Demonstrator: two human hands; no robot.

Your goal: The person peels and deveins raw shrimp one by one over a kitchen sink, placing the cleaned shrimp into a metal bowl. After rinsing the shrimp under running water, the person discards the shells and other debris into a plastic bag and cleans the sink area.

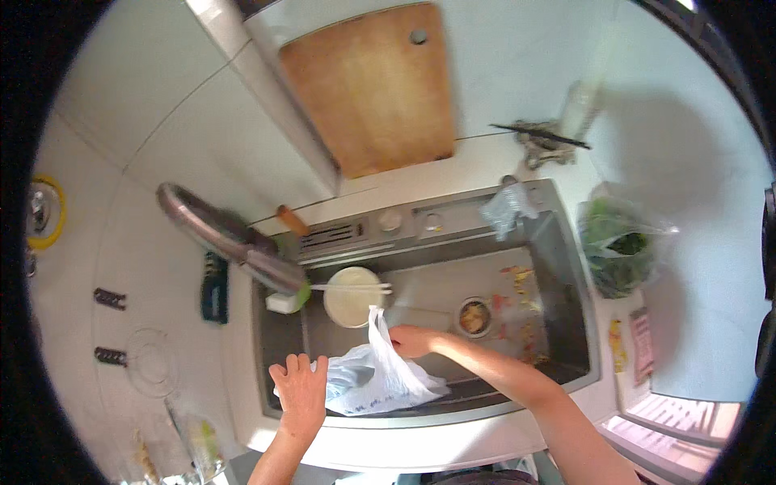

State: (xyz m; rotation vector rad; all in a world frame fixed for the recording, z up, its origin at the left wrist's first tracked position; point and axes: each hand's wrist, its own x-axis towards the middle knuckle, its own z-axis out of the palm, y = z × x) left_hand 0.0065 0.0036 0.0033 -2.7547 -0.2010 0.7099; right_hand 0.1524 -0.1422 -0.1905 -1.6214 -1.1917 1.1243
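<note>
A white plastic bag point(394, 388) spans the space between my hands at the front of the stainless steel sink point(418, 285). My left hand point(300, 388) grips its left edge, fingers curled over the plastic. At the other side, my right hand point(415, 341) holds the bag near an upright handle loop, its fingertips partly hidden by the plastic. The bag's mouth gapes between them, and bluish plastic shows inside. Behind it in the sink stands a pale round bowl point(351, 306), with a pair of light chopsticks point(357, 286) across it.
A curved faucet point(236, 242) reaches over the sink's left side. Food scraps point(522, 291) lie on the basin floor and in the drain point(474, 317). A bag of leafy greens point(621, 248) sits on the right. A wooden cutting board point(376, 91) leans at the back.
</note>
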